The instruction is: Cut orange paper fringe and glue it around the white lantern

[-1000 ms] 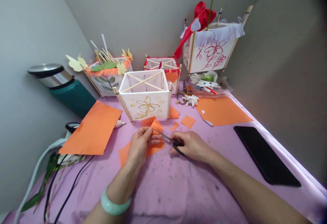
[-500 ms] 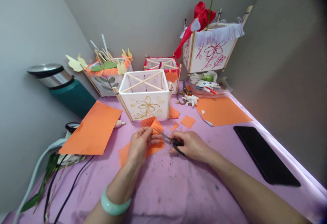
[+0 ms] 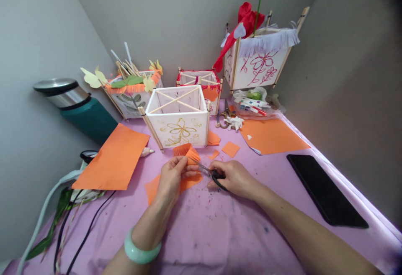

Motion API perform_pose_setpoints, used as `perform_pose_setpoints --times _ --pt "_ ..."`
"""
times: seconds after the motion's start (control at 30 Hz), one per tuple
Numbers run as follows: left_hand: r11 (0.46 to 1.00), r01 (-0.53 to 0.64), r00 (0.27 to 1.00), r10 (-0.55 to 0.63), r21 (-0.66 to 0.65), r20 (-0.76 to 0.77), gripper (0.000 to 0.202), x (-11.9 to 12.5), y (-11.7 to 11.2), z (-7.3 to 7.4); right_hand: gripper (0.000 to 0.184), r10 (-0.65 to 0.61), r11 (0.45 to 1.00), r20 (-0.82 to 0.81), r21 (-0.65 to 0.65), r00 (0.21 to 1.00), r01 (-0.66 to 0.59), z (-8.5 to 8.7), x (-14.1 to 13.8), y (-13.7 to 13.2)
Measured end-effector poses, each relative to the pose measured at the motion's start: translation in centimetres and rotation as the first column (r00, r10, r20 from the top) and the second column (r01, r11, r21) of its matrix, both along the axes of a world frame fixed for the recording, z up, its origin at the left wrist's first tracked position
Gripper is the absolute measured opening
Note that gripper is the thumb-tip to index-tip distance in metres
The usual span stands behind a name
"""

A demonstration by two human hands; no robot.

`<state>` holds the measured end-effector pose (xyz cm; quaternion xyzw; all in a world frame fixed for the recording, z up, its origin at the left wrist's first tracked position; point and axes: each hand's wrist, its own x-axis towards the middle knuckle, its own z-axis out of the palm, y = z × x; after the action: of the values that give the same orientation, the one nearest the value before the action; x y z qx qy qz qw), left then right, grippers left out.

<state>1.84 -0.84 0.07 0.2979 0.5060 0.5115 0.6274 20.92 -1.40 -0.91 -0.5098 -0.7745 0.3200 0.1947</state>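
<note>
We list: left hand (image 3: 171, 178), fingers narrowly pinching fringed orange paper (image 3: 187, 153); right hand (image 3: 235, 178), fingers curled round black-handled steel scissors (image 3: 216, 175), blade tips at paper; white wood-framed paper lantern (image 3: 177, 118) just beyond; orange paper offcut (image 3: 188, 181) beneath left hand.

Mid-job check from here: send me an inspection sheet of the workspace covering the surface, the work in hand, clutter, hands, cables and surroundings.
Surface: lilac cloth, creased and flecked with paint.
Job's things: fringed orange paper and black-handled scissors, blade tips close to the paper.
Clutter: orange sheet, orange sheet, white paper lantern, lantern with pink flower, second scissors, marker bag, black tablet.
Hands: left hand pinches the paper; right hand grips the scissors.
Cables: black cords and white cable at the left, away from the hands.
Surroundings: grey walls; teal flask.
</note>
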Motion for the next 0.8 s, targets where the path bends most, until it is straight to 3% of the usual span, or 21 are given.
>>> perform_pose_setpoints --times 0.8 --pt "0.997 -0.071 0.995 0.072 -0.022 0.070 0.007 -0.62 0.22 0.54 0.036 0.030 0.997 -0.084 -0.070 0.996 -0.036 0.29 0.56 0.00"
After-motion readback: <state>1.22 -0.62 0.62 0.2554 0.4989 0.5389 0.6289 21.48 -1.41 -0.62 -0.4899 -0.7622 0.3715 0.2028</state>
